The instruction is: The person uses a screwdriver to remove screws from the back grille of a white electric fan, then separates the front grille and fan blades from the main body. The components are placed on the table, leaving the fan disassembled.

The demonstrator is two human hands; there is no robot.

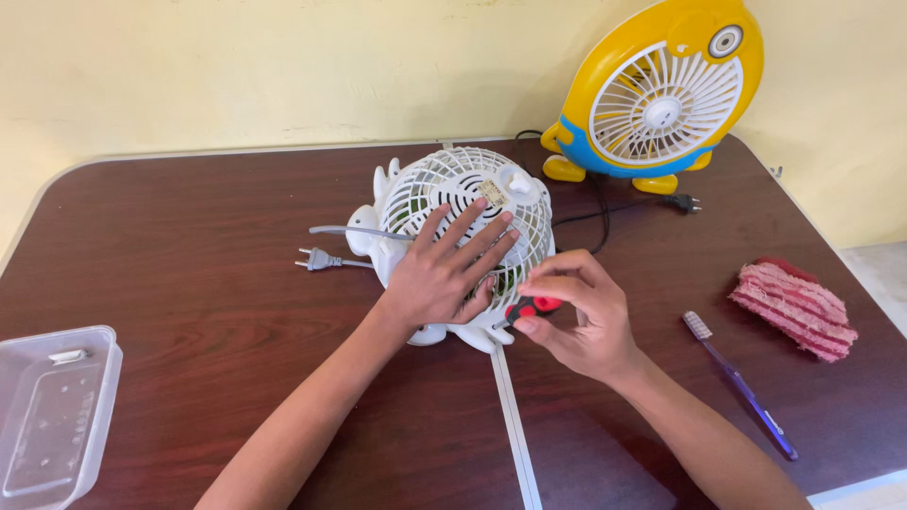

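Left hand (442,276) flat, fingers spread, on white fan (463,212) (small pale label near hub); right hand (572,316) pinches red screwdriver (531,307), seemingly at fan's edge.

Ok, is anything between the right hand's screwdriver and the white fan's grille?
Nothing visible. The right hand holds the red-handled screwdriver right at the lower edge of the white fan. The left hand lies flat on the grille beside it, fingertips close to the tool but not across its tip.

Two bare forearms, no sleeves, no watch, no rings. Left hand (439,279) slim, long-fingered, nails short and pale. Right hand (576,316) likewise unadorned, entering from 5 o'clock; left from 7 o'clock.
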